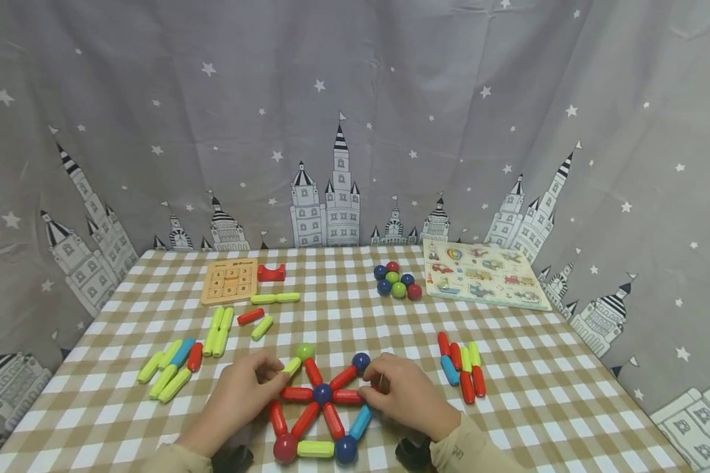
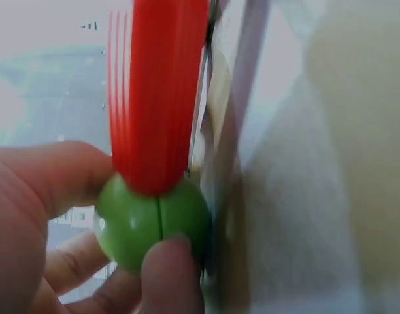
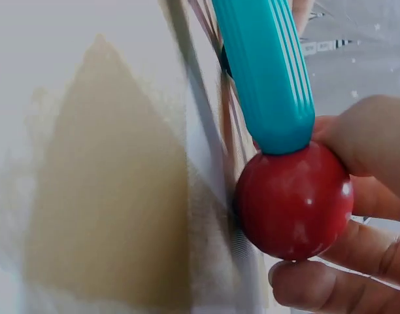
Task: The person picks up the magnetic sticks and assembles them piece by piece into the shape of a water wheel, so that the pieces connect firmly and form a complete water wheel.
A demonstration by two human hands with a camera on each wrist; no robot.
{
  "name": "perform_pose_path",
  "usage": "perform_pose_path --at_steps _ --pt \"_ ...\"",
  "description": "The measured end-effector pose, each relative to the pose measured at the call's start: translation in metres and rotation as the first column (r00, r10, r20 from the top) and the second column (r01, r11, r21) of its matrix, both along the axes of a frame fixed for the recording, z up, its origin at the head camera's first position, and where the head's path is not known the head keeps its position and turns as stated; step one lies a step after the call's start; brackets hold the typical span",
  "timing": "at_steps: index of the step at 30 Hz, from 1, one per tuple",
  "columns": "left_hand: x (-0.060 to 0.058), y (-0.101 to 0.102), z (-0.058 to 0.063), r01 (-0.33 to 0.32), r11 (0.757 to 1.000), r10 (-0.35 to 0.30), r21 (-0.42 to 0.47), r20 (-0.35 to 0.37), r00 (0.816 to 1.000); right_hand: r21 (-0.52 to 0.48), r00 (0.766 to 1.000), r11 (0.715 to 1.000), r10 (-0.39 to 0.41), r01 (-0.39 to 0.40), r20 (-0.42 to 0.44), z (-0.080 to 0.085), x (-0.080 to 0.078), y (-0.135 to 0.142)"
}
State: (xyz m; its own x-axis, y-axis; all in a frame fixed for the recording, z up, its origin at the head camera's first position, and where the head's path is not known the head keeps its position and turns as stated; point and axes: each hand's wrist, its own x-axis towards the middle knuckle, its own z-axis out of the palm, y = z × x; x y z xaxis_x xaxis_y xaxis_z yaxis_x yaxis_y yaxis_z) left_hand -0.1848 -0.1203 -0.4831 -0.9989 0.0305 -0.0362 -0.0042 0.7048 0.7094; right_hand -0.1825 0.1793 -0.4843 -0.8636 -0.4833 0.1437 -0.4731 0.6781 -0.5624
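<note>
A flat wheel of magnetic sticks and balls lies at the table's near middle, red sticks spreading from a blue centre ball [image 1: 322, 393]. At its left corner my left hand [image 1: 242, 389] pinches a green ball [image 2: 151, 222] joined to a red stick [image 2: 159, 91]. My right hand [image 1: 407, 393] holds a red ball [image 3: 295, 201] at the right corner, its fingers around it and a blue stick [image 3: 268, 78] attached. Fingers hide both held balls in the head view. Other corners carry a lime ball [image 1: 305, 352], blue balls [image 1: 361, 362] and a red ball [image 1: 284, 449].
Loose sticks lie left [image 1: 180, 353] and right [image 1: 467, 374]. Farther back are a wooden number board [image 1: 229, 293], a red notched piece [image 1: 271, 272], a group of balls [image 1: 392, 278] and a picture board [image 1: 485, 256]. A grey curtain [image 1: 355, 85] hangs behind the checked table.
</note>
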Motion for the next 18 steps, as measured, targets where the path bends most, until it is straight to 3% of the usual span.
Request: perform_pose_path --at_steps 4,8,11,13,18 --pt "-0.005 -0.011 0.006 -0.019 1.000 0.019 0.023 0.020 1.000 -0.027 1.000 1.000 -0.012 0.012 -0.015 0.000 -0.006 0.003" --pt "-0.029 -0.030 0.010 -0.069 0.998 0.070 0.014 -0.088 0.994 -0.031 1.000 1.000 0.005 -0.005 -0.010 0.000 -0.009 0.004" --pt "-0.050 -0.041 0.005 -0.088 0.996 0.087 0.004 -0.158 0.984 -0.028 1.000 1.000 0.008 -0.008 0.003 -0.001 -0.011 0.005" --pt "-0.059 -0.043 -0.002 -0.085 0.996 0.085 0.007 -0.143 0.986 -0.031 1.000 0.999 0.012 -0.011 0.020 -0.004 -0.010 0.005" --pt "-0.069 -0.039 -0.012 -0.097 0.995 0.101 0.033 -0.123 0.987 -0.051 0.999 0.999 0.017 -0.016 0.027 -0.007 -0.009 0.005"
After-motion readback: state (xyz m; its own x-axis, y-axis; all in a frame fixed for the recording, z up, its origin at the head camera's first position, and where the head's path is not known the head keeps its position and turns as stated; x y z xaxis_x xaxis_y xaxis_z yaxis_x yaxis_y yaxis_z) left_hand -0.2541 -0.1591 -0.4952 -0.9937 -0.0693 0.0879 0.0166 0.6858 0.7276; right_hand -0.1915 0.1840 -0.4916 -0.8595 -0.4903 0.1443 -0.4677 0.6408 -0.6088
